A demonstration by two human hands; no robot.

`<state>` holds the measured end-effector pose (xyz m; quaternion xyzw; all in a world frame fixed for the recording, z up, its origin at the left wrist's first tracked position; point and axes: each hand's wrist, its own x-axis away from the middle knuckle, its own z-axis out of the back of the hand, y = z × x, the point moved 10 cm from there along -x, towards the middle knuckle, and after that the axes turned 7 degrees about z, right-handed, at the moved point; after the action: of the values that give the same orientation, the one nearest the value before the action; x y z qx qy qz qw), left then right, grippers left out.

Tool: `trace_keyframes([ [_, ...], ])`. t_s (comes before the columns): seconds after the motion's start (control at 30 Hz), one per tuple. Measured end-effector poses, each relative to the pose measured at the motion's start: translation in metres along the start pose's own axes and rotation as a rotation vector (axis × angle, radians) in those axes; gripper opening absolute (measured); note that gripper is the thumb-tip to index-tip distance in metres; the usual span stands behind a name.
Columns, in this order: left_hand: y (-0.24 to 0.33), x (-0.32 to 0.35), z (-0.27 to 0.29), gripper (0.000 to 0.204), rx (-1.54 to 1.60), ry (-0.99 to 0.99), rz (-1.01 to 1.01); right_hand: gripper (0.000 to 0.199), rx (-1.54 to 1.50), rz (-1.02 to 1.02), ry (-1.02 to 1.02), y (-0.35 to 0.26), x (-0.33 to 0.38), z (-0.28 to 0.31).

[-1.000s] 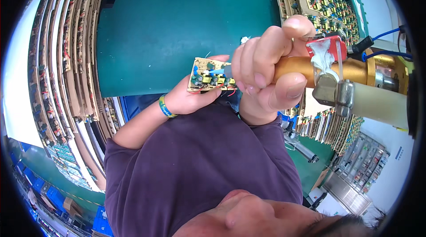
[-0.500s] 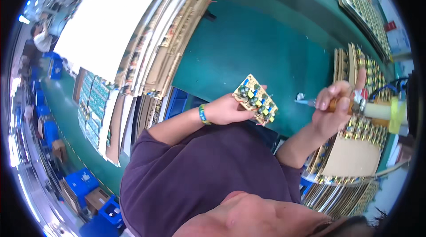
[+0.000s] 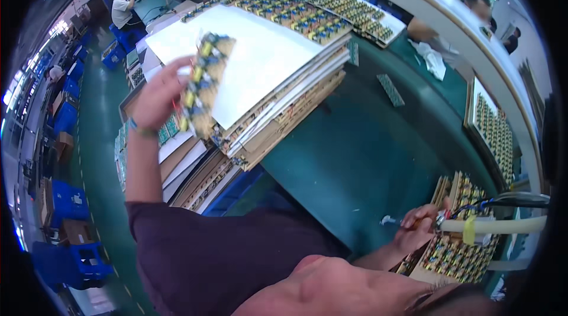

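Note:
My left hand [image 3: 158, 96] is closed on the left edge of a circuit board [image 3: 204, 82] crowded with yellow, blue and green parts, slightly smeared by motion. The board is tilted at the left end of a white sheet [image 3: 266, 50] that tops a tall stack; whether it touches the sheet I cannot tell. Low on the right, my right hand [image 3: 417, 224] grips a hose-fed dispensing tool [image 3: 390, 220] with a thin pale tip. The tip points left over the green tabletop [image 3: 355, 156].
Rows of populated boards [image 3: 284, 11] lie behind the white sheet. Beside my right hand stand more stacked boards [image 3: 461, 254], with the tool's thick hose [image 3: 509, 225] running over them. A narrow green board [image 3: 390, 90] lies farther back, below a metal frame [image 3: 426, 8].
My left hand has carried the circuit board from in front of my chest leftward, up to the stack's white sheet. The right hand still holds the tool. The view has turned left.

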<state>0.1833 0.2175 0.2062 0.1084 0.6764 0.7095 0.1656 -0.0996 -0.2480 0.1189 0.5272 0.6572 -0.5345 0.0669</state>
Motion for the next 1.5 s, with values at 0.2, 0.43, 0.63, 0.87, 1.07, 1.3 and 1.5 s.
trace_keyframes([
  [0.2,-0.001,-0.138,0.139,0.033,-0.520,0.091,0.135,0.067,0.084,0.017,0.082,0.005,-0.002,0.009],
  [0.43,-0.055,-0.261,0.223,0.043,-0.728,0.223,0.399,0.061,0.154,0.037,0.039,0.019,-0.008,0.017],
  [0.63,-0.048,-0.289,0.220,0.043,-0.887,0.167,0.386,0.062,0.249,0.042,0.074,0.021,-0.012,0.022],
  [0.87,-0.043,-0.293,0.200,0.047,-1.494,0.203,0.105,0.061,0.275,0.025,0.083,0.026,-0.012,0.024],
  [1.07,-0.030,-0.271,0.181,0.057,-1.413,0.280,0.119,0.056,0.273,0.036,0.090,0.029,-0.013,0.026],
  [1.3,-0.039,-0.310,0.184,0.069,-1.613,0.275,0.022,0.056,0.285,0.034,0.098,0.027,-0.012,0.031],
  [1.5,-0.037,-0.308,0.166,0.071,-1.581,0.257,0.076,0.054,0.248,0.025,0.068,0.026,-0.011,0.030],
])
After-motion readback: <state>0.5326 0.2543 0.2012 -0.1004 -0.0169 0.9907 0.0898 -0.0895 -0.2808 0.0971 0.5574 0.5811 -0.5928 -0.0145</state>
